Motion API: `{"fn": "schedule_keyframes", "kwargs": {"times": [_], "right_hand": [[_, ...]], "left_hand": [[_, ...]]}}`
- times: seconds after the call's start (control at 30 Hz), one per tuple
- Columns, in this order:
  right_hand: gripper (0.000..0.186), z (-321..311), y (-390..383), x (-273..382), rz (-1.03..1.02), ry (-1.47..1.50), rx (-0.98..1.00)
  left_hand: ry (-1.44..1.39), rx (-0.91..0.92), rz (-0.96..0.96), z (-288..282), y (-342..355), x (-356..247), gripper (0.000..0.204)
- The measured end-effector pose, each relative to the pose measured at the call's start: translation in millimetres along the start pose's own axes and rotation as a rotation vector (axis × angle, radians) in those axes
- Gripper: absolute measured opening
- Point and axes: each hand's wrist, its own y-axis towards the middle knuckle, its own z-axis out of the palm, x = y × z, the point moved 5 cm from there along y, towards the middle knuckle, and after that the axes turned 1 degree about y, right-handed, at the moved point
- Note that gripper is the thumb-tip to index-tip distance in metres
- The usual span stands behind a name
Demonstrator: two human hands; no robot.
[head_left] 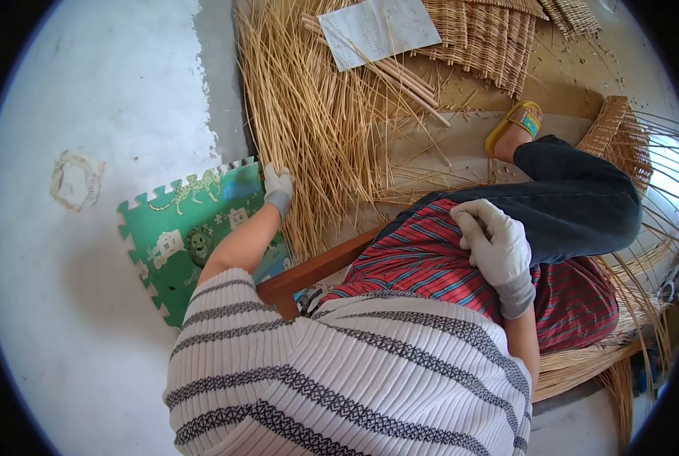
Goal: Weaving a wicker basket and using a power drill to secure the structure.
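Note:
Far to my left, my left hand [279,190] in a pale work glove reaches to the edge of a large pile of long tan wicker rods [317,114]. Its fingers are bunched around rods at that edge; how many they hold is hidden. My right hand [499,245], gloved too, rests on the red striped cloth [408,254] over my lap. Loosely bent, its fingers stand a little apart, and nothing shows between them. Beneath my left wrist is a green foam play mat [203,224] with animal pictures, standing against the pale surface.
A printed sheet [377,30] and several thicker rods [412,80] lie on the pile's far side. Woven wicker panels [484,42] lie at the back. A partly woven piece [609,137] with loose stakes is beyond my knee. A brown wooden bar [317,270] runs beside my lap.

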Motion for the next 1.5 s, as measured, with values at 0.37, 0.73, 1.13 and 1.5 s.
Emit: {"fn": "schedule_keyframes", "kwargs": {"times": [0.37,0.73,1.13,1.5], "right_hand": [[0.015,-14.5,-10.0,-12.5,-0.181,0.071,0.043],[0.016,-21.7,-18.8,-25.2,-0.227,0.176,0.043],[0.016,-31.3,-21.1,-32.0,-0.199,0.184,0.012],[0.03,-81.6,-1.0,-24.2,-0.541,0.325,-0.502]], "left_hand": [[-0.653,-0.213,-0.084,-35.7,-21.2,8.6,0.026],[-0.499,0.027,0.082,-43.5,21.0,-76.2,0.026],[-1.214,1.301,0.353,92.7,-136.8,-384.2,0.023],[-1.083,1.718,0.263,156.6,-266.7,-376.0,0.028]]}}
